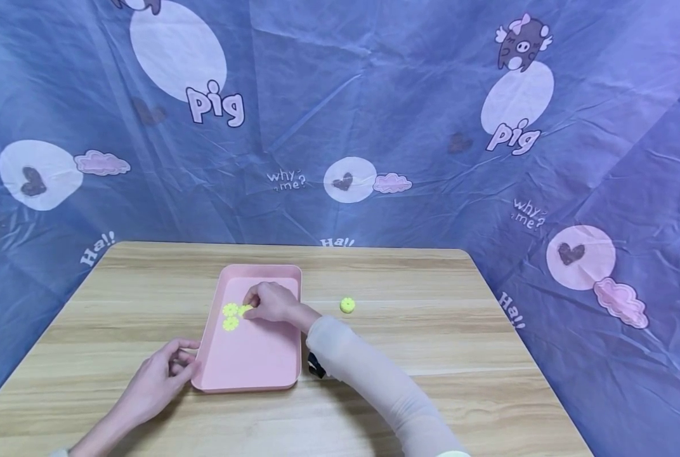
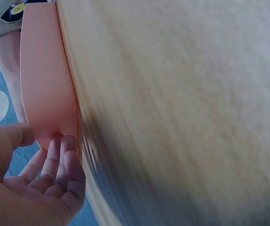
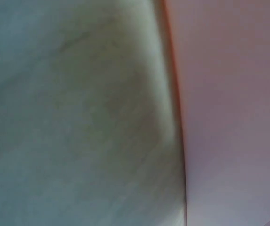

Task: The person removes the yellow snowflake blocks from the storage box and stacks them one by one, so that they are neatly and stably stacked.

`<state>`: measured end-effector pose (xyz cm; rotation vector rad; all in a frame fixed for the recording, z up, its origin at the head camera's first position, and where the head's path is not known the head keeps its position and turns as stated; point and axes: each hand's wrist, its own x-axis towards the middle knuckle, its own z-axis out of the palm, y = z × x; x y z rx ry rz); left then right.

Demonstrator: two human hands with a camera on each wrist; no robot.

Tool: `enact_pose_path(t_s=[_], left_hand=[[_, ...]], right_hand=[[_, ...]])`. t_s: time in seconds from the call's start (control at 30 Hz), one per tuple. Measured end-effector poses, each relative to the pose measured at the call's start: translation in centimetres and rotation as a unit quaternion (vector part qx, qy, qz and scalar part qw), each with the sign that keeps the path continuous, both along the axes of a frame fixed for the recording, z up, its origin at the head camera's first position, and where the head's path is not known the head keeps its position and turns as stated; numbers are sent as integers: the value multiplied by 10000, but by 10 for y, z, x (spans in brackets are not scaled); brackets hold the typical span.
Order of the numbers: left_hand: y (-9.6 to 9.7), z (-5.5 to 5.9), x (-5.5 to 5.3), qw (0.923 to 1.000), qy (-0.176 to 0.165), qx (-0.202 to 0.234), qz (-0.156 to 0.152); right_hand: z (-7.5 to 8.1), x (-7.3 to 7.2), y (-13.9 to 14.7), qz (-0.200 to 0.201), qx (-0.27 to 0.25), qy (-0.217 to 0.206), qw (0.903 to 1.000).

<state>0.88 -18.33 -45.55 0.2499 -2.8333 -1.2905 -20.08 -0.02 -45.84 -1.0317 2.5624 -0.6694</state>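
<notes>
In the head view, a pink tray (image 1: 248, 374) stands on the wooden table. Two yellow flower-shaped pieces (image 1: 230, 324) lie inside its left part. Over the tray, my right hand (image 1: 273, 303) pinches another yellow flower-shaped piece (image 1: 245, 310) right beside them, its fingertips partly covering it. My left hand (image 1: 160, 377) is at the tray's near left side. In the left wrist view, the fingertips of that left hand (image 2: 45, 183) touch the tray's outer wall (image 2: 47, 70), with loosely bent fingers and the thumb by the rim. Only the tray wall (image 3: 233, 117) shows in the right wrist view, without the hand.
One more yellow flower-shaped piece (image 1: 347, 305) lies on the table to the right of the tray. A black device (image 1: 315, 366) sits at my right wrist, beside the tray's right wall. Behind the table (image 1: 420, 273) hangs a blue printed cloth (image 1: 431, 114).
</notes>
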Motion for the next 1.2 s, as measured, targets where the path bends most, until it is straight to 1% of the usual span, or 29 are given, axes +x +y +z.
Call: enact_pose_path(t_s=[0.33, 0.57, 0.7, 0.8, 1.0, 1.13, 1.2], left_hand=[[0, 1, 1, 10000, 28, 59, -21], [-1, -1, 1, 9999, 98, 53, -34], [0, -1, 1, 9999, 96, 55, -31], [0, 0, 1, 10000, 59, 71, -13], [0, 0, 1, 9999, 54, 90, 3], [0, 0, 0, 10000, 5, 74, 16], [0, 0, 0, 10000, -32, 71, 19]], right_hand=[[1, -1, 1, -147, -189, -266, 9994], [6, 2, 4, -333, -441, -468, 9974], [10, 3, 8, -334, -635, -560, 9958], [13, 3, 13, -280, -948, -668, 9929], [21, 3, 26, -142, -1726, -917, 9806], [26, 2, 39, -198, -2041, -1032, 9733], [29, 2, 47, -304, -2084, -1024, 9722]])
